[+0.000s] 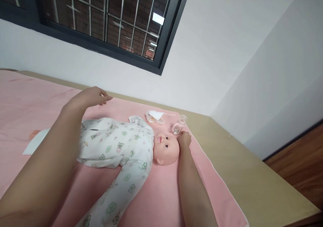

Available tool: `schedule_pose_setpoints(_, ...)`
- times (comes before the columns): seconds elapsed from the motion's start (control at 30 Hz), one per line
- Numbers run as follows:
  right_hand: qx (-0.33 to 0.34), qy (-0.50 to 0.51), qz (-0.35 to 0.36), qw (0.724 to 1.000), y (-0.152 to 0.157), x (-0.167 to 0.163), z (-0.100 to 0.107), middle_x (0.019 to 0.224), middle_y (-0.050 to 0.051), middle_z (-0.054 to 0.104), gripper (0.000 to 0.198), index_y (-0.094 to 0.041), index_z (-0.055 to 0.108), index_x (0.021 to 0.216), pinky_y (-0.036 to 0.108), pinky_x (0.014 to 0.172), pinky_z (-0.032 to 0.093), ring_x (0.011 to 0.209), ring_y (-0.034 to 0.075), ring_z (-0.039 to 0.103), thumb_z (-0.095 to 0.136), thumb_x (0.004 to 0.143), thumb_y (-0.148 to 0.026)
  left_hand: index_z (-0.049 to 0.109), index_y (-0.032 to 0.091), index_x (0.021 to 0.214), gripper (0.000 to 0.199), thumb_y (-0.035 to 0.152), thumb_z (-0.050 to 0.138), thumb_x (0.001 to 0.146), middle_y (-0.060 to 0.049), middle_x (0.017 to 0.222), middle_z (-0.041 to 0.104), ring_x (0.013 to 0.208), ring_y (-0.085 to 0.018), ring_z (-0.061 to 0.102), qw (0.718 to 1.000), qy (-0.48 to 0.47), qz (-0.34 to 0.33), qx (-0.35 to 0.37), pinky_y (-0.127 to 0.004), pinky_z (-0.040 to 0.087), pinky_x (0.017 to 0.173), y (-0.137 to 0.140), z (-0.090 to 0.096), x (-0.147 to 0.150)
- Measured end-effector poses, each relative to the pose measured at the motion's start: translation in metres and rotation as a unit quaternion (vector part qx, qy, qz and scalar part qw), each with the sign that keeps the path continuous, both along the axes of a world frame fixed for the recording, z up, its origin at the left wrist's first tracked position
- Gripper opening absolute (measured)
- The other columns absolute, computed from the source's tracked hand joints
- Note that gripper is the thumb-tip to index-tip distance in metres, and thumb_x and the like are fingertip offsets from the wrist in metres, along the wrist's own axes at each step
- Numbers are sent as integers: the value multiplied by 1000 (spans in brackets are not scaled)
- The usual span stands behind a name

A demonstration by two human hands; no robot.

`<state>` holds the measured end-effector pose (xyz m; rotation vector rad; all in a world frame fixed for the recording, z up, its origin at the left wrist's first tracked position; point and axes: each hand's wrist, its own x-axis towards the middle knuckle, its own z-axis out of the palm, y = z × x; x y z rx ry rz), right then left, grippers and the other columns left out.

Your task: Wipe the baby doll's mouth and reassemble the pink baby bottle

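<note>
A baby doll (166, 148) lies on its back on the pink blanket (161, 193), head to the right, dressed in a white romper (113, 144) with a green bear print. My left hand (94, 96) hangs above the blanket beyond the doll's body, fingers loosely bent and apart, with nothing in them. Close by the top of the doll's head is my right hand (185, 139), its fingers curled in; whatever they hold, if anything, is hidden. Just beyond it lies a small clear baby bottle (178, 126), tilted on the blanket. My left forearm covers part of the doll's legs.
A clear pack with a white label (154, 116) lies beyond the doll's shoulder. Something white and flat (37, 142) is near the doll's foot. The wooden tabletop (227, 159) shows along the right, bounded by a white wall (202, 62) and a barred window (101, 18).
</note>
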<state>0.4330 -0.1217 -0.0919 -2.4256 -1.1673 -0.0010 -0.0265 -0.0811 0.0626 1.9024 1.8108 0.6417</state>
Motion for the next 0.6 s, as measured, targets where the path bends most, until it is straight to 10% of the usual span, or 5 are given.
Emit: schedule_pose_setpoints(0.6,111,34,1,993,-2,-1,2,129,19,62,48,-13,67,124,38,97,45,120,31,58,45,82,-13,67,19,103,35,49,62,85,-8,99,76,102,-26,67,1000,3,0,-1,-33,46,87,3,-1,1)
